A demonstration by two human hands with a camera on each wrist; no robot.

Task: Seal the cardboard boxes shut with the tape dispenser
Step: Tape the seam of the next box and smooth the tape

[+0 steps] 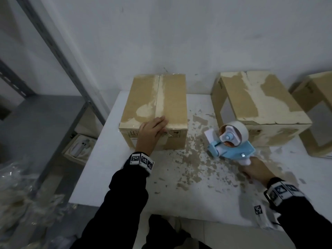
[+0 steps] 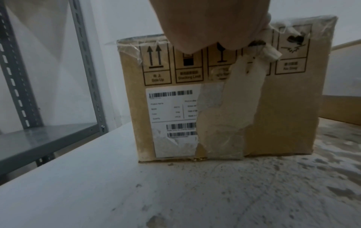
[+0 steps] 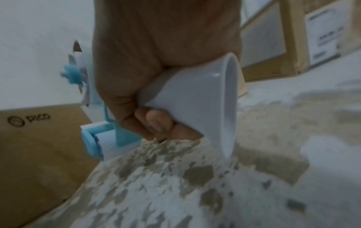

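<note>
1. landmark: left cardboard box (image 1: 154,112), on the white counter (image 1: 111,168) against the back wall. flaps are down, a strip of clear tape runs along the top centre seam.
2. left hand (image 1: 152,132) rests flat on that box's near top edge, fingers straight across the seam. left grip is relaxed, not curled round anything.
3. left wrist view: crumpled tape end (image 2: 270,51) hangs off the front face just under the hand. front face also has handling symbols, a white barcode label (image 2: 171,117) and torn patches.
4. tape dispenser (image 1: 231,141), blue frame with a white roll, is right of that box, apart from it, roll end pointing toward it.
5. right hand (image 1: 255,169) is wrapped round the dispenser's white handle (image 3: 195,98). right grip is closed on it, fingers curled underneath.
6. second cardboard box (image 1: 260,105) sits further right of the landmark box, just behind the dispenser, top paper badly peeled.
7. third cardboard box (image 1: 316,112) is beyond that, at the right frame edge.
8. counter surface between the landmark box and the dispenser is flaked, brown showing through.
9. grey metal shelving (image 1: 53,108) stands left of the landmark box.
</note>
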